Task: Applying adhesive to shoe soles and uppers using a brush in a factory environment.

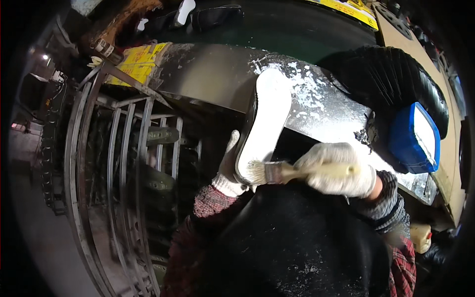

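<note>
A shoe [267, 109] is held sole up in front of me, its long sole coated white and a strip of dark upper showing along its left side. My left hand [228, 171], in a white knit glove, is closed round the heel end from the left; most of its fingers are hidden under the shoe. In my gloved right hand [334, 171] is a flat paintbrush [289, 172], gripped by its pale handle. The whitened bristles touch the sole at the heel. The toe end reaches over the edge of a metal-topped bench [213, 74].
White splashes mark the bench beside the toe. A blue tub [415, 137] with white contents stands at right, near a black ribbed bundle [401, 79]. To the left rises a metal rack [84, 163]. Behind the bench, dark shoes [215, 19] lie on a green surface [277, 29].
</note>
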The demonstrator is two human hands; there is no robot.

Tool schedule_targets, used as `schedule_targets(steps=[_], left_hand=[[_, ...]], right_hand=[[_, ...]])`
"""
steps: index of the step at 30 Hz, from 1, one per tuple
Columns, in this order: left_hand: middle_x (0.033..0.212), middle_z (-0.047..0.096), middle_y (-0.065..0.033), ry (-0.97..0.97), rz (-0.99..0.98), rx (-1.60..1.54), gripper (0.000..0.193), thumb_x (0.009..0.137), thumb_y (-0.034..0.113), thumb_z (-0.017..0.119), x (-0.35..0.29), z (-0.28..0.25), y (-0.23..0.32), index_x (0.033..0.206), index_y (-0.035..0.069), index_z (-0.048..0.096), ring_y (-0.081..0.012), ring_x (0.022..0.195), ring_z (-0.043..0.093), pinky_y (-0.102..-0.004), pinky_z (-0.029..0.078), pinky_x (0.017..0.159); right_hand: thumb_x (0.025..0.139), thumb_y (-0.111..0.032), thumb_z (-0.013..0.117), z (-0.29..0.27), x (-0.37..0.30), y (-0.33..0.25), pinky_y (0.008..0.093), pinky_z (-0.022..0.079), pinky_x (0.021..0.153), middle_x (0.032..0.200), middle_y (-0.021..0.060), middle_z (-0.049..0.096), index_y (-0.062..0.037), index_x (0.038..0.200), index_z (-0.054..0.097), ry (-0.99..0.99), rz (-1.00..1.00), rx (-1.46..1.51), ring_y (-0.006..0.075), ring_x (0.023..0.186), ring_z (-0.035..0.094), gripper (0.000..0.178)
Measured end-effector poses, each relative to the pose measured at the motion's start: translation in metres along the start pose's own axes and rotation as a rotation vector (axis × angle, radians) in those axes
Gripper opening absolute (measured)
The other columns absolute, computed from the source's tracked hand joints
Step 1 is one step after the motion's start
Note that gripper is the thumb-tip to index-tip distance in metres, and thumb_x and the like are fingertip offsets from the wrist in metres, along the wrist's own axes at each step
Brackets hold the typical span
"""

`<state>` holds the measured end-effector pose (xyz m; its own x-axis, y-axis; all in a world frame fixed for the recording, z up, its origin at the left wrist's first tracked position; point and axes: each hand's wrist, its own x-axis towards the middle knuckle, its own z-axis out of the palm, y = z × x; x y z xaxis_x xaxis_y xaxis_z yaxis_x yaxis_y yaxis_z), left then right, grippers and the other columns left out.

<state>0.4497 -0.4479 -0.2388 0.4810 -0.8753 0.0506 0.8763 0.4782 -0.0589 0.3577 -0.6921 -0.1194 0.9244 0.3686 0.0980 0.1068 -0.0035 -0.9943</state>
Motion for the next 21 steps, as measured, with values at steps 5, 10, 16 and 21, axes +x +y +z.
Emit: schedule_targets(steps=[5,10,16,21], left_hand=[[0.14,0.05,-0.0212,-0.098,-0.1,0.058,0.077,0.097,0.065,0.032,-0.011,-0.024,0.018,0.15,0.01,0.031,-0.0439,0.115,0.059,-0.0661,0.05,0.089],[0.129,0.058,-0.0235,0.026,-0.121,-0.083,0.077,0.095,0.068,0.034,-0.014,-0.011,0.025,0.149,0.014,0.033,-0.0526,0.1,0.063,-0.0678,0.054,0.058],[0.082,0.067,-0.028,0.529,-0.021,0.199,0.087,0.088,0.075,0.04,-0.001,0.033,0.062,0.125,-0.002,0.056,-0.0349,0.05,0.063,-0.0359,0.05,0.036],[0.088,0.07,-0.0201,0.824,0.47,0.508,0.068,0.092,0.058,0.056,0.079,0.065,0.064,0.099,-0.009,0.065,-0.0165,0.056,0.063,-0.0211,0.047,0.04]], right_hand=[[0.093,-0.014,0.067,-0.047,0.005,0.043,0.0299,0.054,0.086,0.108,0.0093,0.069,0.0003,0.111,0.066,0.451,0.032,0.018,0.0158,0.099,0.065,0.023],[0.091,-0.005,0.06,-0.062,0.039,0.038,0.0352,0.051,0.079,0.105,0.0156,0.066,0.0013,0.115,0.065,0.316,-0.455,-1.095,0.0281,0.091,0.064,0.025],[0.078,-0.002,0.075,-0.021,0.004,-0.007,0.0357,0.053,0.072,0.095,0.0121,0.064,-0.0042,0.115,0.065,0.262,-0.303,-0.845,0.0269,0.084,0.065,0.038],[0.081,-0.002,0.073,-0.003,-0.121,0.043,0.0344,0.053,0.076,0.096,0.0152,0.066,-0.001,0.107,0.067,1.104,-0.039,-0.751,0.0289,0.084,0.065,0.027]])
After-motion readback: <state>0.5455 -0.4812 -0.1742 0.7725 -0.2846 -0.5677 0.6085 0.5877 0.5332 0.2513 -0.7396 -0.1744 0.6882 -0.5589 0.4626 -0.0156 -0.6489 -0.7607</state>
